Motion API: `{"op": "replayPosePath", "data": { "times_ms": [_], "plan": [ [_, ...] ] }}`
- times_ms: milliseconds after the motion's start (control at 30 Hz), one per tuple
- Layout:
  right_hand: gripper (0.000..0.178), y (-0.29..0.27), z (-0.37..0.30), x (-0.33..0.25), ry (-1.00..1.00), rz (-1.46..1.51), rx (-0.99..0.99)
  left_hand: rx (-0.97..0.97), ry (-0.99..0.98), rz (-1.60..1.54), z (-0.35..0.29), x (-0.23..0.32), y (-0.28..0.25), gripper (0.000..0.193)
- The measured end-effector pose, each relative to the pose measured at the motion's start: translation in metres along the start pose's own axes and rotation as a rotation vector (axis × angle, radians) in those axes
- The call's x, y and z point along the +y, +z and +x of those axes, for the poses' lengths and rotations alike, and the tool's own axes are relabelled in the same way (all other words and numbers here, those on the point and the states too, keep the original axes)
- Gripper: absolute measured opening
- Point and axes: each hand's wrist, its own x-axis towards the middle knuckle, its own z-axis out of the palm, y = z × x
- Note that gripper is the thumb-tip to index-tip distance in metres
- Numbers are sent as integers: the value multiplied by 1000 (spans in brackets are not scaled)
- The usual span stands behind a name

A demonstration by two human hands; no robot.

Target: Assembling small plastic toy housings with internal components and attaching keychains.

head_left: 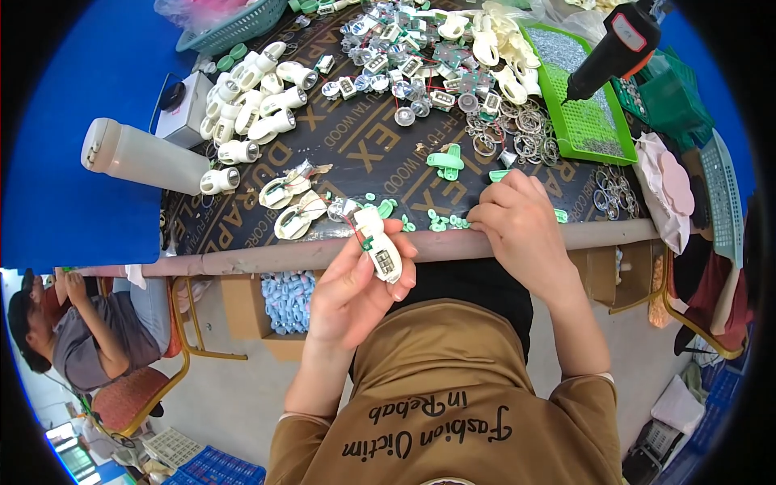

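One white plastic flashlight shell (389, 265) sits near the centre of the frame, gripped between thumb and fingers of the left hand (347, 293) by the edge of the bench (335, 149); the right hand (521, 233), right of centre, curls its fingers down near small green pieces (439, 220), and whether it pinches one I cannot tell. The shell looks light, stiff and slightly slippery, but its thin red wires (353, 229) seem fragile, so its smooth side rims offer the safest hold.
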Motion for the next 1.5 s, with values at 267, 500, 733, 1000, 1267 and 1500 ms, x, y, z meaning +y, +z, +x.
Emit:
{"op": "replayPosePath", "data": {
  "times_ms": [267,500,733,1000,1267,1500],
  "plan": [
    [9,1,-8,-4,165,238,37,-25,-39,-19,6,-2,6,45],
    [13,2,-6,-13,316,803,132,-13,-48,-70,16,-10,14,46],
    [7,8,-12,-5,474,1611,87,0,-79,-46,20,-7,15,46],
    [7,17,-10,-10,385,1307,271,108,10,297,16,-7,27,45],
    [6,10,-16,-19,478,1164,247,29,-116,142,17,-1,26,40],
    [7,8,-15,-18,435,1217,187,95,-117,201,17,-2,28,40]
  ]
}}
